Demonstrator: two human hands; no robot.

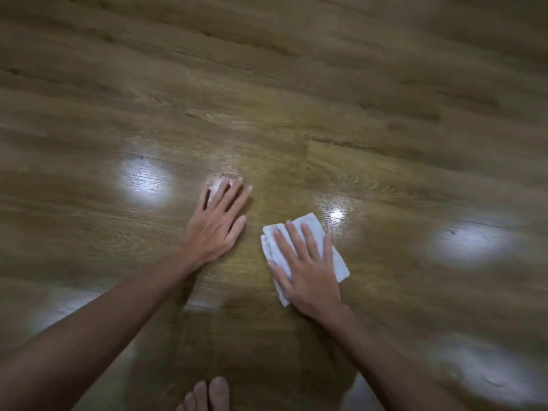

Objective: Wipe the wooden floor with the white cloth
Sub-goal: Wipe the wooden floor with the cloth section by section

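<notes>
**White cloth under the right hand, wiping in hand**

White cloth [308, 250] lies folded flat on the wooden floor [296, 99], pinned beneath the right hand [308, 271], whose fingers are straight and spread across the fabric, pressing it down rather than gripping it. Just left of the cloth, apart from it, the left hand [216, 223] rests flat on the boards with fingers extended, holding nothing; it looks to be a brace. Beyond those fingertips, up and left of the cloth, sits a pale smudge [218, 185], possibly a wet patch or only glare. Near the bottom edge, below the cloth, bare toes [207, 394] show.

The step appears to be the wipe itself, mid-stroke. The next move likely calls for steady downward pressure while sliding the cloth toward the smudge.
</notes>
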